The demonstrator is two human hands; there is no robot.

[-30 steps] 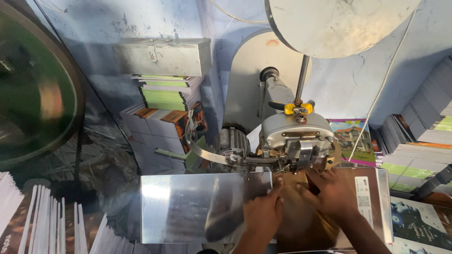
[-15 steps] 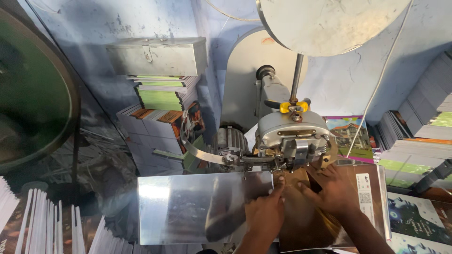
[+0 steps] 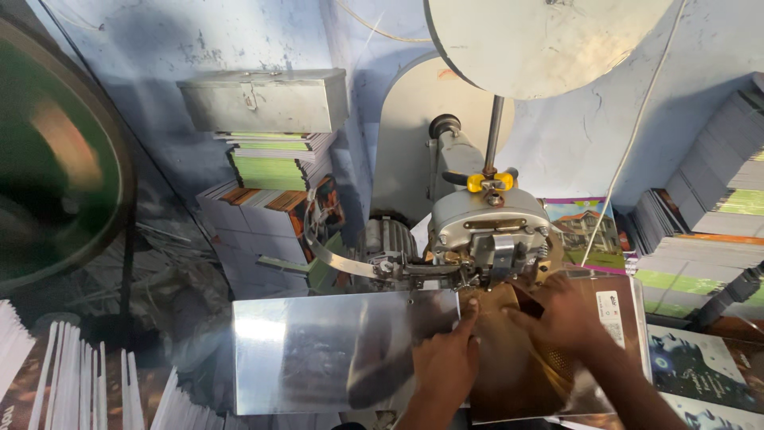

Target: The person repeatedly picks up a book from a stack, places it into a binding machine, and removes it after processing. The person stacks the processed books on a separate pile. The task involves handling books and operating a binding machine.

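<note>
— Hands?
— Left hand [image 3: 446,362] flat on the brown booklet [image 3: 509,358], fingers spread, pressing, not gripping. Right hand [image 3: 561,314] also on it, fingers slightly curled over the far edge.
— Where's the booklet?
— On the shiny tabletop [image 3: 334,350], far end tucked under the stitching machine head [image 3: 489,231]. Long axis runs away from the person; right hand nearer the head.

Light's dim and bluish, coming from above. Strong glare on the steel table [image 3: 318,350] at its left edge, w/ a dark shadow smeared across its middle. Green wheel [image 3: 48,199] at far left is motion-blurred. Wide-angle bend at the frame edges; wall lines lean. My left hand [image 3: 446,362] and right hand [image 3: 561,314] are sharp enough, in shade.
</note>
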